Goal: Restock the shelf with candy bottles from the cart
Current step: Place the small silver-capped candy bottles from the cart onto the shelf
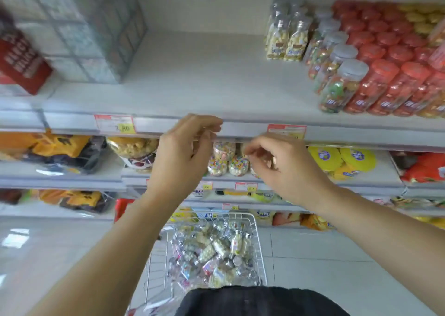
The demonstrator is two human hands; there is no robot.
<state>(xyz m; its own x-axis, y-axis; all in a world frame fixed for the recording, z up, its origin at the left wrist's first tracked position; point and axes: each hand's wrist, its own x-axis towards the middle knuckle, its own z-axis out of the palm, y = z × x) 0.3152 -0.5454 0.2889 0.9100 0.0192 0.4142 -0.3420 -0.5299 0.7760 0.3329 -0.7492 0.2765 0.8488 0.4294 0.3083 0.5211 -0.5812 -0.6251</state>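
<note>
Both hands hang raised at the shelf's front lip with fingers loosely curled and nothing in them: the left hand [185,151] has its fingertips against the lip, and the right hand [279,168] is just beside it, slightly lower. Straight below the hands the bottles [212,250] lie heaped in the cart [258,243], on their sides, long axes and caps pointing every way, none upright. Above the hands the shelf [192,79] shows a wide bare stretch. Up and right of the right hand, at the back, a few shelved bottles [286,38] stand upright, caps up, long axes vertical. Right of those run a row of grey-lid jars [337,74] and then packed red-lid jars [390,81], reaching to the front edge. Up and left of the left hand stands a grid-patterned box [84,31], with a red box [21,62] tilted beside it and cut by the frame. A price tag [115,124] sits on the lip left of the left hand; a second tag [286,130] is partly hidden behind the right hand. Between the hands, one shelf down, small speckled jars [225,161] show only in part. The frame is motion-blurred, so labels cannot be read, and dark clothing [252,301] covers the cart's near end.
</note>
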